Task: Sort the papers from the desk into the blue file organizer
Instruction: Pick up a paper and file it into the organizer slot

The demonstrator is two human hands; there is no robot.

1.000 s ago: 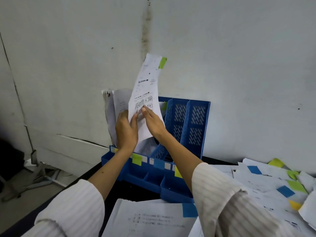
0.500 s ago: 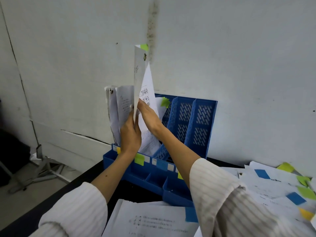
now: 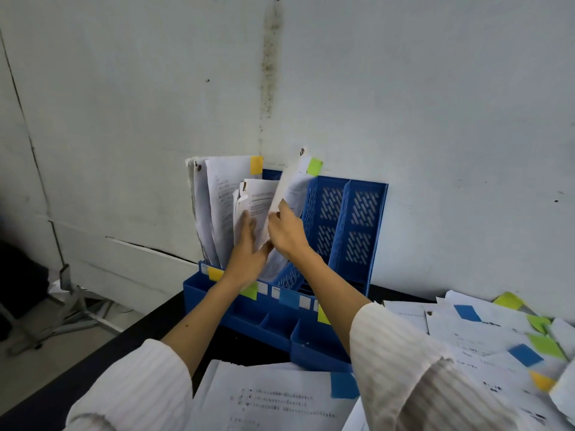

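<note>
While the right hand (image 3: 287, 233) pinches a green-tabbed sheet (image 3: 291, 194) and feeds it into the blue organizer (image 3: 351, 231), the left hand (image 3: 249, 253), at its nine o'clock, holds apart the papers (image 3: 217, 206) already filed in the leftmost slots. I judge the sorting partly done: the two slots at three o'clock look empty, and a loose pile (image 3: 497, 343) at four o'clock plus a blue-tabbed sheet (image 3: 273, 399) at six o'clock wait on the desk (image 3: 149, 331).
</note>
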